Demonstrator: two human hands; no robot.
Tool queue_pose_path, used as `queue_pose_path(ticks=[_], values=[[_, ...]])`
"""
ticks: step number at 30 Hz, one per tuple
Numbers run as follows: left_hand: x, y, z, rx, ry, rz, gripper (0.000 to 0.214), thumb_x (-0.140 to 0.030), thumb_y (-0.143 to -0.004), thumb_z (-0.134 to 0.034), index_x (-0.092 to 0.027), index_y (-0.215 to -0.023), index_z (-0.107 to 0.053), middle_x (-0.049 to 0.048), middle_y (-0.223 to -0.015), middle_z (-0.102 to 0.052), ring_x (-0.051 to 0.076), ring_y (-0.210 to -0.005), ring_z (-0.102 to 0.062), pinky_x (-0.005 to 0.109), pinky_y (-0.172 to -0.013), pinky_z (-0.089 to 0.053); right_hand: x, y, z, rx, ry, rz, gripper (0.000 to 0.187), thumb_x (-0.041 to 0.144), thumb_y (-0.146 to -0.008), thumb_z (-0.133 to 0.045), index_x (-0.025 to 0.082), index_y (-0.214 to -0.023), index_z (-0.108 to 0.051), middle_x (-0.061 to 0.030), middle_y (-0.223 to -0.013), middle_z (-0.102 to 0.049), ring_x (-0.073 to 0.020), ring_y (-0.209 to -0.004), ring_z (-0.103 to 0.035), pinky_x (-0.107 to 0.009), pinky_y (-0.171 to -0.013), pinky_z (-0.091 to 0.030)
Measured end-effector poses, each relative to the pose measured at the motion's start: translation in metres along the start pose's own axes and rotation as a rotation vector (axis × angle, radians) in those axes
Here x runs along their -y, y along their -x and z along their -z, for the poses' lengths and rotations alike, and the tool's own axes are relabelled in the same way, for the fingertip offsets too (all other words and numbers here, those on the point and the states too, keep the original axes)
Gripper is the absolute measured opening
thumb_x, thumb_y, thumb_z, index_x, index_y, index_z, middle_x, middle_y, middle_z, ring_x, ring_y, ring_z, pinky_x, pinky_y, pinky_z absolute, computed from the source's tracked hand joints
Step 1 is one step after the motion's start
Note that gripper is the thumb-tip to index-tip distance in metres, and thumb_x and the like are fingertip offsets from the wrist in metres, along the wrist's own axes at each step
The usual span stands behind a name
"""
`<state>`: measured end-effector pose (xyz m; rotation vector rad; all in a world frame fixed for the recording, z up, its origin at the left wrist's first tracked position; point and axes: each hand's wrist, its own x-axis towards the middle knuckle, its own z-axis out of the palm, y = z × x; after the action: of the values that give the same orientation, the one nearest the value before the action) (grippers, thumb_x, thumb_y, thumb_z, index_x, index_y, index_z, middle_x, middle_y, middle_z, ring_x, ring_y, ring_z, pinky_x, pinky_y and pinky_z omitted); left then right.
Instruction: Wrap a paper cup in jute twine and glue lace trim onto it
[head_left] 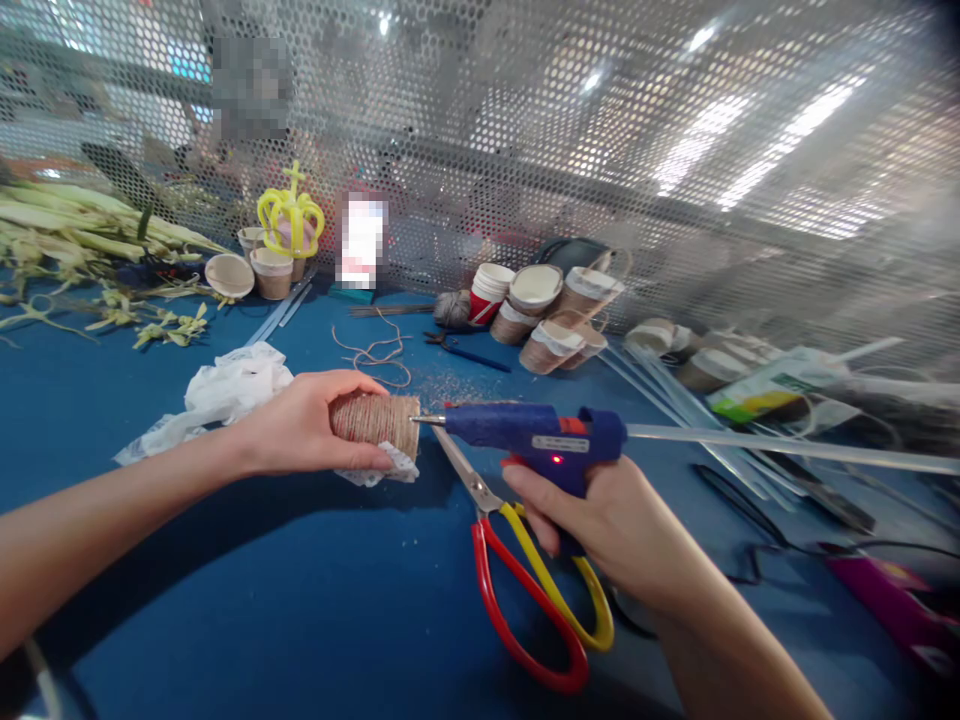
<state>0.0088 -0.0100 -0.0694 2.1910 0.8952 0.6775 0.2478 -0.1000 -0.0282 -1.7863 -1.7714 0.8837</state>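
Note:
My left hand (300, 420) is wrapped round a twine-covered cup (375, 422) lying on its side, its end toward the right. A strip of white lace (382, 468) hangs along the cup's underside, by my thumb. In my right hand (607, 510) is a blue hot glue gun (517, 428) with a red light lit and a long clear glue stick (787, 447) out of its back. The nozzle tip meets the cup's right end; whether it touches, I cannot tell. Under the gun lie scissors (540, 560) with one red and one yellow handle, blades partly hidden.
White lace (236, 385) is bunched behind my left wrist. Several twine-wrapped cups (555, 340) stand farther back, near loose twine (375, 355) and pliers (469, 350). Glue sticks (690, 430) lie at right. A perforated metal screen (480, 150) rises behind the blue table (337, 600).

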Motion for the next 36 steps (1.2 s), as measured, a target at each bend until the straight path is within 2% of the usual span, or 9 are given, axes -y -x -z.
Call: queue_pose_path(ticks=[8, 13, 18, 23, 27, 31, 36], values=[[-0.0022, 0.0009, -0.0009, 0.002, -0.005, -0.008, 0.05, -0.045, -0.063, -0.069, -0.017, -0.103, -0.058, 0.0033, -0.09, -0.063, 0.017, -0.077, -0.06, 0.026, -0.069, -0.049, -0.0049, -0.0027, 0.0009, 0.046, -0.018, -0.013, 0.048, 0.053, -0.079, -0.047, 0.022, -0.042, -0.043, 0.0016, -0.04, -0.048, -0.0122, -0.042, -0.042, -0.028, -0.05, -0.039], [-0.0043, 0.0011, -0.0018, 0.004, 0.028, 0.01, 0.049, -0.043, -0.062, -0.07, -0.016, -0.101, -0.058, 0.003, -0.087, -0.063, 0.016, -0.074, -0.059, 0.026, -0.068, -0.049, -0.0042, -0.0047, -0.0029, 0.066, -0.068, -0.004, 0.039, 0.05, -0.079, -0.048, 0.023, -0.052, -0.05, 0.0027, -0.042, -0.05, -0.0127, -0.044, -0.046, -0.027, -0.052, -0.042], [-0.0041, 0.0, -0.0006, 0.042, 0.102, 0.056, 0.049, -0.042, -0.063, -0.069, -0.015, -0.102, -0.058, 0.004, -0.086, -0.063, 0.016, -0.073, -0.059, 0.026, -0.066, -0.049, 0.0015, -0.0011, -0.0053, 0.036, -0.082, 0.041, 0.045, 0.044, -0.08, -0.049, 0.023, -0.041, -0.045, 0.0024, -0.039, -0.047, -0.0115, -0.042, -0.044, -0.026, -0.052, -0.043], [-0.0045, -0.0006, -0.0002, 0.044, 0.134, 0.093, 0.049, -0.042, -0.062, -0.069, -0.015, -0.101, -0.057, 0.0039, -0.088, -0.063, 0.016, -0.074, -0.058, 0.026, -0.065, -0.048, 0.0032, 0.0002, -0.0052, 0.076, -0.104, 0.056, 0.036, 0.042, -0.079, -0.052, 0.023, -0.048, -0.05, 0.0037, -0.038, -0.048, -0.0113, -0.041, -0.044, -0.026, -0.049, -0.042], [-0.0054, -0.0002, -0.0009, 0.013, 0.131, 0.064, 0.05, -0.04, -0.061, -0.07, -0.014, -0.102, -0.057, 0.0054, -0.092, -0.063, 0.018, -0.079, -0.059, 0.028, -0.069, -0.049, 0.0021, -0.0009, -0.0052, 0.044, -0.112, 0.033, 0.036, 0.042, -0.08, -0.05, 0.022, -0.05, -0.052, 0.0039, -0.038, -0.048, -0.0103, -0.039, -0.043, -0.025, -0.046, -0.04], [-0.0072, 0.0013, -0.0019, -0.023, 0.127, 0.016, 0.052, -0.039, -0.059, -0.072, -0.014, -0.103, -0.056, 0.0061, -0.094, -0.064, 0.018, -0.08, -0.06, 0.029, -0.073, -0.05, -0.0011, -0.0042, -0.004, 0.075, -0.149, 0.041, 0.033, 0.042, -0.081, -0.05, 0.019, -0.057, -0.054, 0.0042, -0.039, -0.049, -0.0091, -0.038, -0.042, -0.023, -0.044, -0.038], [-0.0072, 0.0035, -0.0031, -0.049, 0.005, -0.049, 0.053, -0.042, -0.059, -0.072, -0.016, -0.104, -0.057, 0.0067, -0.098, -0.064, 0.019, -0.083, -0.06, 0.032, -0.079, -0.048, -0.0061, -0.008, -0.002, 0.082, -0.184, 0.009, 0.033, 0.044, -0.081, -0.05, 0.018, -0.061, -0.054, 0.0044, -0.039, -0.049, -0.0087, -0.037, -0.042, -0.021, -0.04, -0.035]])
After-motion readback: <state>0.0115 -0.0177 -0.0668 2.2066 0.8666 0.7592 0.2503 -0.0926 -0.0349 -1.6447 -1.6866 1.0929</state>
